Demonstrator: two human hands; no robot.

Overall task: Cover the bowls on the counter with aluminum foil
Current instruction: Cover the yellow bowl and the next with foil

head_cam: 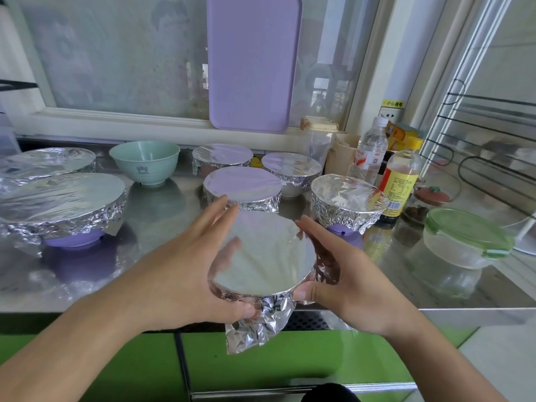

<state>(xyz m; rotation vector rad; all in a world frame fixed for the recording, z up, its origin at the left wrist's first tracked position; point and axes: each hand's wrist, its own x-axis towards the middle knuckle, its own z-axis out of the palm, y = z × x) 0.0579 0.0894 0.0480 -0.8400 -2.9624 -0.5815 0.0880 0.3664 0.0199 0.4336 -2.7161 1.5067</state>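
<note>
A foil-covered bowl (261, 253) stands at the counter's front edge, with a loose foil flap hanging over the edge. My left hand (185, 274) lies along its left side, fingers straight, thumb pressing the foil at the front. My right hand (348, 280) lies along its right side in the same way, thumb on the foil under the rim. Several other bowls behind are wrapped in foil, such as a large purple one (58, 198) on the left and one (345, 195) on the right. A mint-green bowl (145, 161) stands uncovered at the back.
The steel counter (162, 216) holds bottles (400, 181) and a green-lidded container (464, 239) at the right. A purple cutting board (252, 62) leans on the window. A wire rack (493, 140) stands far right.
</note>
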